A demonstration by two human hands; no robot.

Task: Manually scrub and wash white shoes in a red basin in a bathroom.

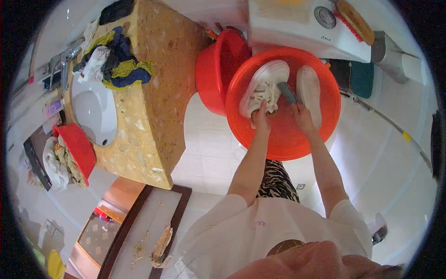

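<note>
In front of me is a round red plastic basin (pixel 278 139) with a pair of white shoes in it. My left hand (pixel 260 118) grips the heel opening of the left white lace-up sneaker (pixel 259 82), whose toe points away from me. A dark grey-green brush or handled tool (pixel 287 93) is in my right hand (pixel 302 117), its far end close to the sneaker's laces. The other white shoe (pixel 308 92) lies along the basin's right side, beside my right hand. The tool's underside is hidden.
A deep red bucket (pixel 212 76) touches the basin's left side. Behind stands a white appliance (pixel 278 24) with a wooden scrub brush (pixel 357 22) on it. At left, a stone counter (pixel 156 139) holds a sink (pixel 94 111), wet cloths (pixel 125 69) and a red basket (pixel 78 150) with laundry.
</note>
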